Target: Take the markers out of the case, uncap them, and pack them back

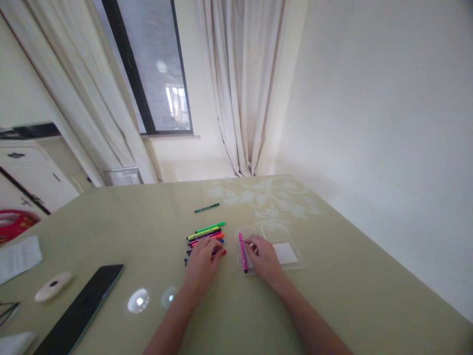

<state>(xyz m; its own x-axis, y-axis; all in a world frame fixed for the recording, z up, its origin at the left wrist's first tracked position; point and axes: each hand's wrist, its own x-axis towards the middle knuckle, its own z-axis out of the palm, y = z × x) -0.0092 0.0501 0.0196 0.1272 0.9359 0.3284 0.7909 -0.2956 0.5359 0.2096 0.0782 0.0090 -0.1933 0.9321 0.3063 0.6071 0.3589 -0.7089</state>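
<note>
My left hand (204, 254) lies over a row of colored markers (204, 235), its fingers curled down onto them. A marker with a red end (223, 252) pokes out by its fingertips; the rest of it is hidden by the hand. My right hand (263, 256) pinches a pink marker (243, 254) with a dark end. That marker is at the left side of a clear plastic case (295, 246), pointing away from me. Inside the open case is a white paper insert (285, 253). Beyond the row, a dark green marker (207, 208) rests by itself.
On the left of the table (140, 227) are a dark tablet-like slab (81, 310), a white oval object (54, 287) and a folded pale cloth or paper (20, 259). A wall (388, 123) runs along the right edge. Curtains (244, 88) hang behind.
</note>
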